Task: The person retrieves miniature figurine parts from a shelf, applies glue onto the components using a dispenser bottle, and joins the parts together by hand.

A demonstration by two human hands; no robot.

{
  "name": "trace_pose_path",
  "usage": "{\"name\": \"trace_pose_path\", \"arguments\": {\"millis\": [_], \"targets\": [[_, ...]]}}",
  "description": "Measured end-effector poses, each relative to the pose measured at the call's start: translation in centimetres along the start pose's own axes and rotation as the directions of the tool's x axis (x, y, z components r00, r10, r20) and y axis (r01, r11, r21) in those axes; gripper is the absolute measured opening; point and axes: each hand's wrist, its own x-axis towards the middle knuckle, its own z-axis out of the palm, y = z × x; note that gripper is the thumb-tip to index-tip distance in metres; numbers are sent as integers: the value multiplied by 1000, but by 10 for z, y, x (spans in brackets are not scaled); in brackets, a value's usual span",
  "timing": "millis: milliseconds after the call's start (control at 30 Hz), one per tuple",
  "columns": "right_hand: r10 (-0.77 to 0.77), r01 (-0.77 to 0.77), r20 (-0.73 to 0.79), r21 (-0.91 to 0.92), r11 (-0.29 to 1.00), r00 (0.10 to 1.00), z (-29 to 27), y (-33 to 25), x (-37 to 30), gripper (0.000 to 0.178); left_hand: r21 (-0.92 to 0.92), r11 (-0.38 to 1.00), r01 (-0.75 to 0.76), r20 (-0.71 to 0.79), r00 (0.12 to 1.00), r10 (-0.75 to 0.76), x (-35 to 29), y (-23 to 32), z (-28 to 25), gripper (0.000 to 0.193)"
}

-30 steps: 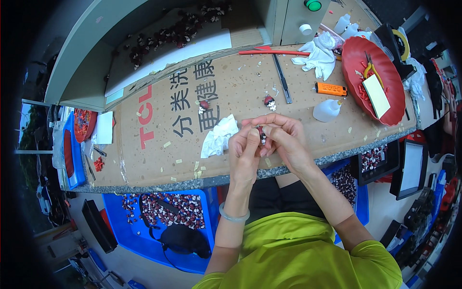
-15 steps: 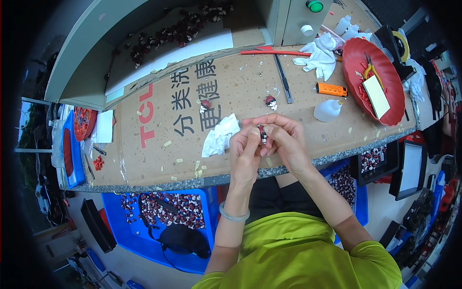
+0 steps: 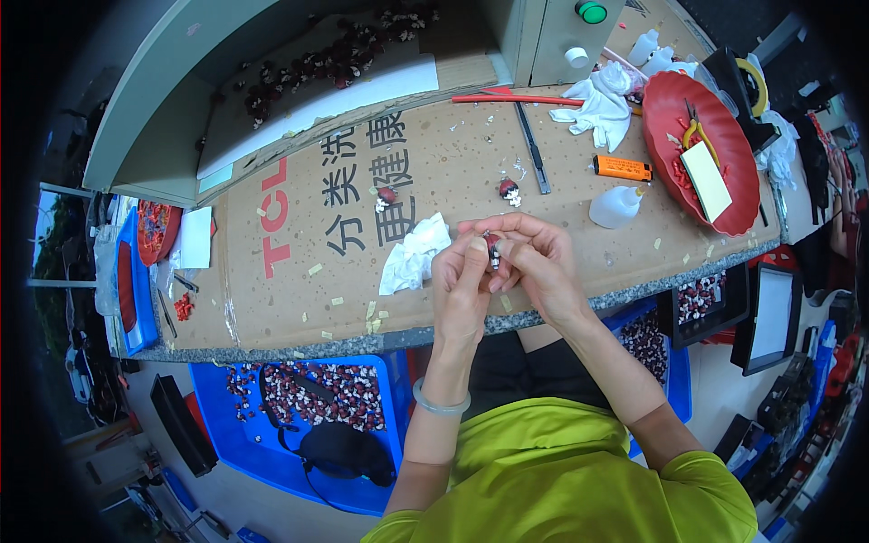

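Over the near part of the cardboard-covered bench, my two hands meet around one small dark red and white figurine (image 3: pixel 493 249). My left hand (image 3: pixel 462 271) pinches it from the left, thumb raised alongside. From the right, my right hand (image 3: pixel 539 262) closes thumb and fingers on the same piece; much of it is hidden by fingertips. Just left of my hands lies a crumpled white cloth (image 3: pixel 415 255). Beyond them, a similar figurine (image 3: pixel 510 191) rests on the cardboard, and another figurine (image 3: pixel 386 198) lies farther left.
A red scalloped bowl (image 3: pixel 665 118) with yellow-handled pliers stands at right, near a white bottle (image 3: pixel 615 207), an orange box (image 3: pixel 622 168) and a black pen-like tool (image 3: pixel 532 149). Many figurines fill the grey booth (image 3: pixel 172 154) and a blue bin (image 3: pixel 213 407) below the bench edge.
Almost nothing differs. Both hands stay in place around the figurine, which looks slightly turned between the fingertips.
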Motion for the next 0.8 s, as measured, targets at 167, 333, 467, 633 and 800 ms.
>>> {"name": "trace_pose_path", "arguments": {"millis": [167, 333, 467, 633, 800], "targets": [[-53, 54, 15, -44, 998, 998, 2, 0, -1, 25, -35, 999, -5, 17, 1000, 5, 0, -2, -3, 27], [-151, 153, 29, -79, 985, 988, 4, 3, -7, 24, 20, 999, -44, 53, 998, 43, -2, -3, -1, 28], [-240, 245, 89, -52, 968, 967, 8, 1, -22, 24, 101, 991, -93, 28, 996, 90, -22, 5, 10, 30], [-352, 357, 277, 34, 933, 894, 6, -4, -45, 23, 346, 899, -268, 131, 963, 236, -52, 15, 21, 30], [-343, 346, 381, 64, 936, 858, 2, 2, -59, 30, 456, 828, -326, 163, 945, 282, -76, 18, 19, 35]]}}
